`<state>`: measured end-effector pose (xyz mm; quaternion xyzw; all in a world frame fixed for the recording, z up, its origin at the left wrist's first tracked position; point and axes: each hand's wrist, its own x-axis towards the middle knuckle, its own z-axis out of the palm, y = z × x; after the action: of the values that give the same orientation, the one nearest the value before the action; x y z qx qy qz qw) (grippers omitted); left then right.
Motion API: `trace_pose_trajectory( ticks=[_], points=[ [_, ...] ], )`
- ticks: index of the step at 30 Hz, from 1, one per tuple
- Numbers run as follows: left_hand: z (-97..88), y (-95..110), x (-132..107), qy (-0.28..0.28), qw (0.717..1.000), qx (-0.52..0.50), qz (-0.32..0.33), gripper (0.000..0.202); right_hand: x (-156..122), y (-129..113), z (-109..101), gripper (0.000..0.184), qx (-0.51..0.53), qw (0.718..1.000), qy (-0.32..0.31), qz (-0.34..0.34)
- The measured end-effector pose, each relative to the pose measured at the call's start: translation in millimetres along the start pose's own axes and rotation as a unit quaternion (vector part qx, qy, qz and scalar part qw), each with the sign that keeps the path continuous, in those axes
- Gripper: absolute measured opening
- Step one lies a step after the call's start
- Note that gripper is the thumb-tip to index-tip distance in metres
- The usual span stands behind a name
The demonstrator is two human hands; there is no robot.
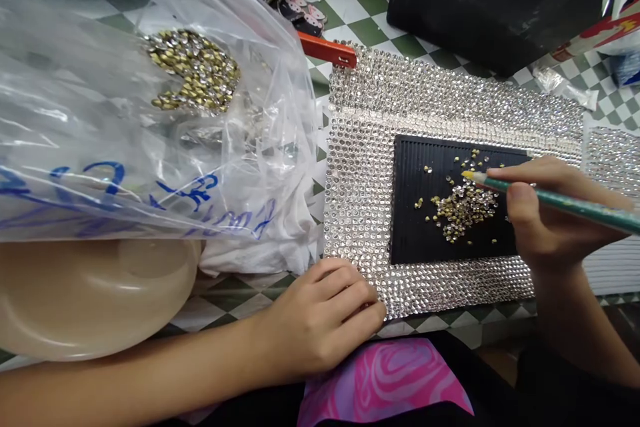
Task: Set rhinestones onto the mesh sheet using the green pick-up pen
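My right hand (550,213) is closed around a green pencil (560,203) with a yellow tip. The tip hovers over or touches the far side of a heap of small gold-backed rhinestones (467,210); which of the two I cannot tell. The heap lies on a ridged black tray (410,213), with loose stones scattered around it. Under the tray is a sheet covered in rows of silvery rhinestones (357,180). My left hand (335,320) has its fingers curled over the near left corner of this sheet; its thumb and fingertips are hidden.
A clear plastic bag (90,100) with blue handwriting and more rhinestones (205,73) fills the left. Below it sits a beige bowl (100,300). Red-orange handles (327,49) reach the sheet's far corner. A black box (490,7) stands behind, on the green-and-white checkered surface (360,3).
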<state>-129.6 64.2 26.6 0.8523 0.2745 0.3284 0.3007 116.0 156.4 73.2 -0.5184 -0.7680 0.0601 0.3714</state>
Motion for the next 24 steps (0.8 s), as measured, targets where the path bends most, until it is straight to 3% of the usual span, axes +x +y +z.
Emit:
trace_pose_trajectory(
  ticks=[12,24],
  points=[
    [-0.8,0.4,-2.6,-0.003,1.000,0.001,0.002,0.026,-9.1,2.0,0.2,0.044,0.005,0.997,-0.068,-0.043],
    [-1.3,0.9,-0.7,-0.006,1.000,0.000,-0.003,0.026,-11.7,3.2,1.2,0.031,0.019,0.999,-0.029,0.016]
  ],
)
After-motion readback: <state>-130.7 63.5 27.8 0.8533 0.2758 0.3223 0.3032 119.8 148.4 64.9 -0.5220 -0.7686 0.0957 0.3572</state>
